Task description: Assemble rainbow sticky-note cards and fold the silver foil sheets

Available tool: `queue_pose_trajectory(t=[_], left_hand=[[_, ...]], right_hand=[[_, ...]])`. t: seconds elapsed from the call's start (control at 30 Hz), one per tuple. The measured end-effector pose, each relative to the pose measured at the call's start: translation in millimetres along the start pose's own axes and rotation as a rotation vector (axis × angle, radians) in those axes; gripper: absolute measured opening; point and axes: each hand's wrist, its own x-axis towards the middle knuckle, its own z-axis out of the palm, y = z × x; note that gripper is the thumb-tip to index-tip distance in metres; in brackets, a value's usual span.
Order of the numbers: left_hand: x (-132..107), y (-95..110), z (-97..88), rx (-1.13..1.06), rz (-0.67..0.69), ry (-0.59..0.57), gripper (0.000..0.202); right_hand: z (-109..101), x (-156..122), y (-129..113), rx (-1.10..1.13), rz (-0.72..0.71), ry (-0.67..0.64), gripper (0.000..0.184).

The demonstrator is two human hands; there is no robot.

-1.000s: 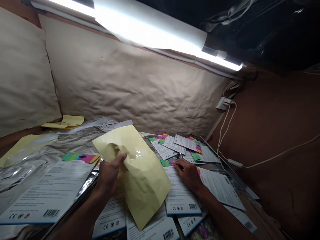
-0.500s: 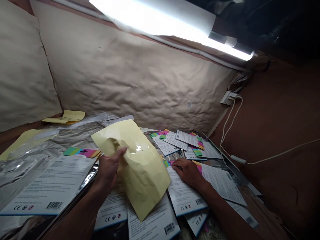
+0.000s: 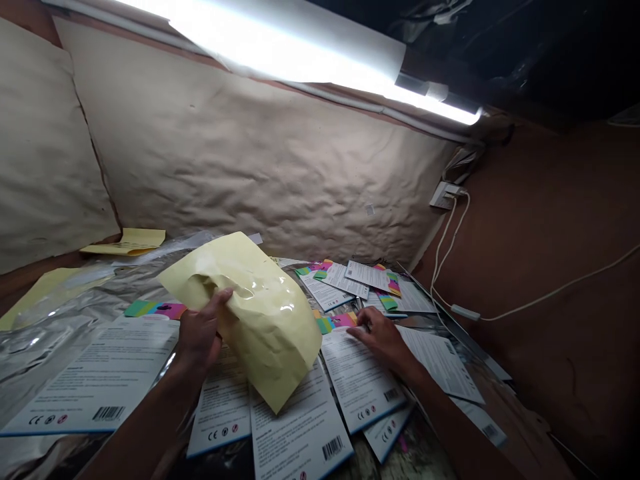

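My left hand (image 3: 199,337) grips a glossy yellow sheet (image 3: 265,300) by its left side, thumb on top. The sheet is creased near the thumb and tilts above several printed white cards. Curled fingers of my right hand (image 3: 380,337) rest at the colourful top strip of a white printed card (image 3: 357,380); what they pinch, if anything, is hidden. Partly under the yellow sheet lie another white card (image 3: 300,433) with a barcode and a further card (image 3: 220,413). Left of my left hand is a larger white card (image 3: 95,380) with a coloured top strip.
Overlapping cards (image 3: 373,275) lie at the back right. Crinkled clear plastic (image 3: 60,360) covers the left of the surface, with a folded yellow paper (image 3: 127,241) behind. White cables (image 3: 440,253) hang from a wall socket (image 3: 444,195). A tube light (image 3: 300,47) glows overhead.
My left hand and the yellow sheet have shifted slightly left and up, baring more of the right card's coloured strip. My right hand has moved a little off that strip, toward its right end.
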Motion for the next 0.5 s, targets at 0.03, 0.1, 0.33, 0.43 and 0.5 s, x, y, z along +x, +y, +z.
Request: queue_pose_trajectory(t=[0.03, 0.1, 0.33, 0.43, 0.5], left_hand=[[2.1, -0.6, -1.2, -0.017, 0.01, -0.015, 0.026], [6.8, -2.3, -4.2, -0.052, 0.026, -0.057, 0.028], [17.0, -2.5, -10.2, -0.14, -0.024, -0.082, 0.034], [17.3, -1.2, -10.3, -0.175, -0.024, -0.082, 0.032], [16.6, -0.9, -9.7, -0.199, -0.044, -0.095, 0.029]], right_hand=[[-0.9, 0.9, 3.1, -0.036, 0.075, 0.012, 0.028], [0.3, 1.6, 11.1, -0.04, 0.169, -0.016, 0.041], [5.7, 12.1, 32.0, 0.48, 0.259, 0.092, 0.078], [-8.6, 20.0, 38.0, 0.64, 0.277, 0.214, 0.064], [-21.2, 24.1, 42.9, 0.78, 0.303, 0.268, 0.056]])
